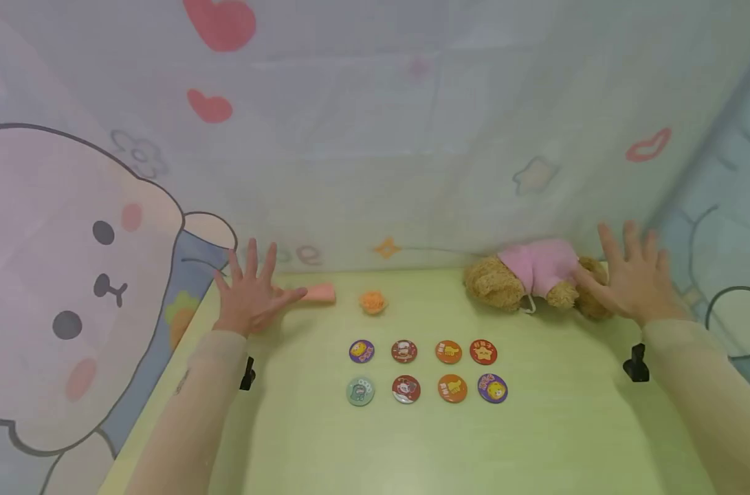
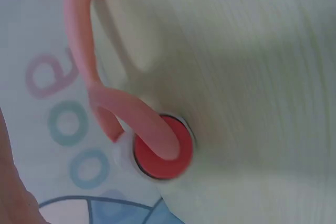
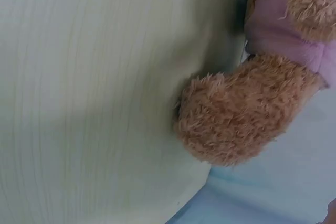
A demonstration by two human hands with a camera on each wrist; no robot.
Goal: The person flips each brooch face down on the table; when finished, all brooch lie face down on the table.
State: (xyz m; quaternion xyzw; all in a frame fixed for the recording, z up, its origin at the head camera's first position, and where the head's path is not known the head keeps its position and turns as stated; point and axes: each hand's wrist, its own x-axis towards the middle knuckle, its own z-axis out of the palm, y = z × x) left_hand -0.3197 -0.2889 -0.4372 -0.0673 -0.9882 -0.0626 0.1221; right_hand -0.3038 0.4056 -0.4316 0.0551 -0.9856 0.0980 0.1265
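Note:
My left hand (image 1: 249,297), fingers spread and thumb out, is at the back left of the table, over a coral-pink forked object (image 1: 322,293). From the left wrist, that object has a smooth shaft (image 2: 81,35) splitting in two, with one branch lying across a red disc (image 2: 170,153). Fingers likewise spread, my right hand (image 1: 642,283) is at the back right, its thumb overlapping the legs of a brown plush toy (image 1: 546,265) in a pink top. One curly leg (image 3: 236,116) fills much of the right wrist view. Neither hand grips anything.
Several round badges lie in two rows mid-table, among them a red star badge (image 1: 483,351) and a green one (image 1: 360,390). Behind them is a small orange flower-like piece (image 1: 372,302). A printed curtain (image 1: 375,151) borders the table's back and sides.

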